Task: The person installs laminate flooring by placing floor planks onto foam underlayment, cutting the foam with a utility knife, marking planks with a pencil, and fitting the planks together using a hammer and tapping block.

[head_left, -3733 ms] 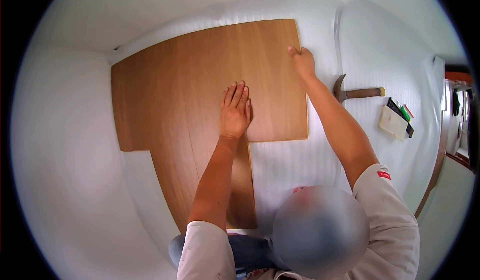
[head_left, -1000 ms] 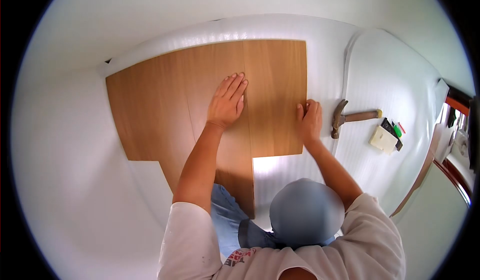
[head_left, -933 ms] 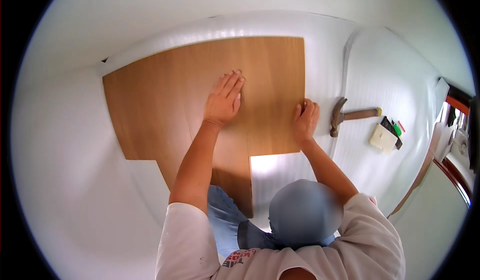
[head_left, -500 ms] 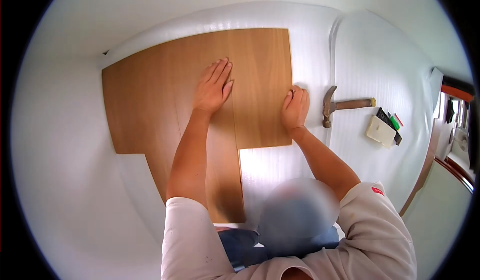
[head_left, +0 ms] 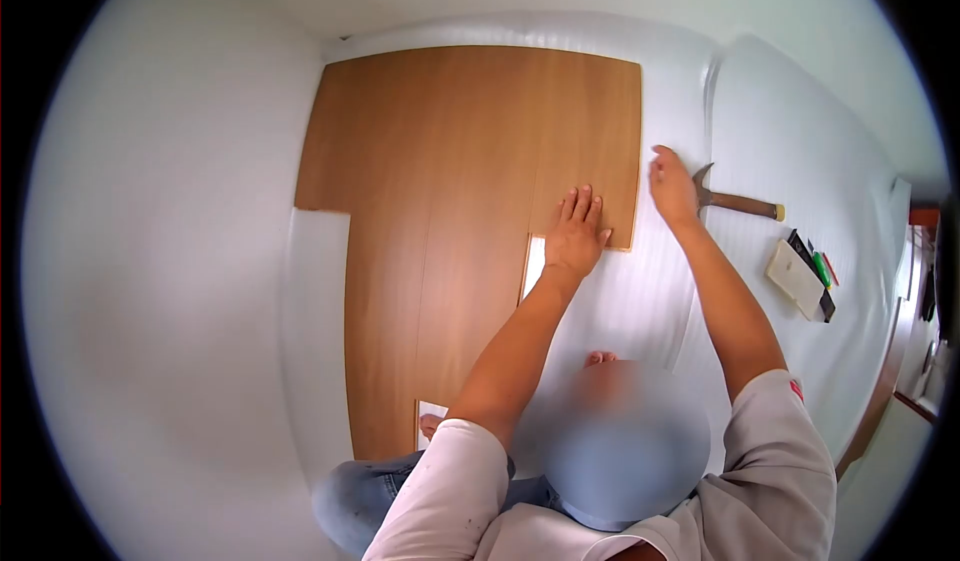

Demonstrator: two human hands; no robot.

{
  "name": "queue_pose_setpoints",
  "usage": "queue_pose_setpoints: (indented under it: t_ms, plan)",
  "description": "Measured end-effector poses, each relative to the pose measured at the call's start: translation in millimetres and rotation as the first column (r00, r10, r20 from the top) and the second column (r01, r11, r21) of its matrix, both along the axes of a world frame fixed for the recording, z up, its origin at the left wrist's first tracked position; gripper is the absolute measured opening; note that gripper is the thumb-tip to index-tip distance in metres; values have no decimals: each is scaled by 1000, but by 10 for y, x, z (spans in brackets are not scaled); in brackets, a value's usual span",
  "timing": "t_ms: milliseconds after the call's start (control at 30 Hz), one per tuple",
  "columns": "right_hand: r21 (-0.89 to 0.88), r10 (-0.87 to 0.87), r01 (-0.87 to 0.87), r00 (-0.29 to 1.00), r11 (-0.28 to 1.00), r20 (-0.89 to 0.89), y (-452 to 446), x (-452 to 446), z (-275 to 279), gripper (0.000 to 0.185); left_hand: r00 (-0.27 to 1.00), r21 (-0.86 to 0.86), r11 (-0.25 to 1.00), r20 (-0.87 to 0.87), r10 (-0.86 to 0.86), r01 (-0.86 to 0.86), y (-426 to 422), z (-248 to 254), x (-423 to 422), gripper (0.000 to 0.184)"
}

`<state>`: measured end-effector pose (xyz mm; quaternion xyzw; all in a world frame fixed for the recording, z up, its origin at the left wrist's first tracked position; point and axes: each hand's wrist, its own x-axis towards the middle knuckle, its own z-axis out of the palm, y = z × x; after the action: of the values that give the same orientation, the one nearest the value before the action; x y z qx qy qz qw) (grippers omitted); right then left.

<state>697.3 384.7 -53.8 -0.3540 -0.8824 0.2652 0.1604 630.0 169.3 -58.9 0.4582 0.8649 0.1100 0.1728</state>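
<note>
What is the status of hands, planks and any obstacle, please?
Left hand on edge of planks; right hand off them, near hammer. Planks on white sheet. Hammer clear of planks.

Pale block (head_left: 796, 281), black strip (head_left: 803, 252), green item (head_left: 822, 268), wall (head_left: 170, 261)

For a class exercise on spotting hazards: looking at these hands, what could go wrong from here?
1. The left hand has its fingers on the near edge of the rightmost plank; a blow there could catch them.
2. The right hand appears close to the head of the hammer, so it might knock against it.
3. The white sheet shows a ridge or seam; a plank laid over it might sit unevenly.
</note>
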Motion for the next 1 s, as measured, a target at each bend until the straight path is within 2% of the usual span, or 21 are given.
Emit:
queue_pose_setpoints:
  t_ms: [33, 67, 100, 133, 167, 200, 267, 300, 367, 400, 500, 600, 633, 700, 733, 900, 967, 1000]
  plan:
    - [175, 40, -31, 998, 984, -44, 105, 249, 36, 31, 998, -72, 997, 61, -7, 11, 43, 49, -52, 69]
    - [205, -19, 12, 999, 979, 30, 245, 472, 8, 33, 999, -66, 998, 54, 5, -2, 79, 121, -76, 69]
    - [238, -76, 49, 992, 970, 103, 394, 702, -51, 35, 997, -137, 991, 84, 1, 10, 115, 205, -87, 68]
    - [248, -47, 0, 982, 969, 182, 551, 1005, -140, 39, 993, -209, 978, 117, 3, 21, 133, 250, -91, 67]
    - [255, -16, -52, 966, 965, 260, 649, 1220, -198, 43, 993, -205, 979, 115, 26, -2, 158, 250, -99, 67]
    - [259, 10, -80, 965, 963, 261, 651, 1302, -190, 43, 994, -236, 972, 107, 22, 3, 188, 244, -92, 65]
    - [425, 152, -314, 915, 849, 372, 729, 1343, -131, 49, 992, -258, 966, 113, 65, -34, 201, 256, -91, 64]
    - [430, 182, -348, 906, 833, 381, 711, 1228, -26, 49, 987, -285, 958, 138, 79, -37, 204, 281, -106, 63]
    - [230, 187, -419, 744, 878, 642, 681, 1127, 180, 48, 987, -282, 959, 150, 60, -16, 285, 362, -136, 61]
    - [258, 248, -462, 777, 848, 579, 717, 1176, 166, 42, 984, -310, 950, 159, 74, -21, 284, 383, -167, 61]
    - [212, 178, -337, 823, 917, 539, 639, 1442, 209, 35, 986, -343, 939, 158, 50, 8, 313, 299, -166, 61]
    - [145, 5, -82, 885, 986, 466, 435, 1969, 135, 27, 988, -343, 938, 156, 3, 52, 305, 313, -162, 62]
    - [149, -27, -48, 884, 988, 467, 374, 2148, 125, 27, 990, -352, 935, 138, 8, 41, 302, 327, -170, 63]
    - [13, -164, 176, 881, 984, 444, 203, 2526, 96, 25, 992, -371, 927, 125, -8, 54, 281, 333, -153, 63]
    - [-1, -256, 284, 865, 959, 431, 131, 2692, 82, 24, 993, -374, 927, 115, 4, 39, 289, 335, -149, 64]
    - [-1, -353, 391, 830, 920, 431, 43, 3234, 28, 27, 996, -357, 933, 87, -8, 38, 293, 255, -87, 66]
    - [148, -389, 370, 751, 917, 534, 57, 3186, 6, 35, 999, -365, 930, 20, -36, 41, 272, 252, -68, 72]
    - [124, -423, 413, 788, 902, 448, 7, 2929, 274, 42, 999, -370, 928, 14, -50, 51, 289, 250, -79, 72]
